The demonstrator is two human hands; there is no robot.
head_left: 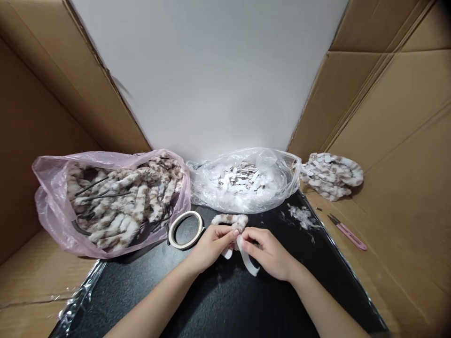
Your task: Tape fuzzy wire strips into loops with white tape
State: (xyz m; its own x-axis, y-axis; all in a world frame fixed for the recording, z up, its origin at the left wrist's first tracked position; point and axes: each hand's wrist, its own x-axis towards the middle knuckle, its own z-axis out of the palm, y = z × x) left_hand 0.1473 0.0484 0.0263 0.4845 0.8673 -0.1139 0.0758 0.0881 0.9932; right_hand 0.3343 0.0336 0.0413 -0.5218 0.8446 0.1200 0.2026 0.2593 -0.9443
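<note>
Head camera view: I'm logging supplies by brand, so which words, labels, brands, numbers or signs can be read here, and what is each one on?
None: no text can be read anywhere in this view.
Pink bag, clear bag, tape roll, long white strip, cardboard: no lettering can be made out.
Pink-handled snips: too small to tell whether they bear a mark.

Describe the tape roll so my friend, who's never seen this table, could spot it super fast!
Start with the black tabletop. On it, look between the open pink bag of furry pieces and the person's left hand for the tape roll. It's the pale, round ring with a big hole, unlike the crinkly bag and furry pieces nearby.
</note>
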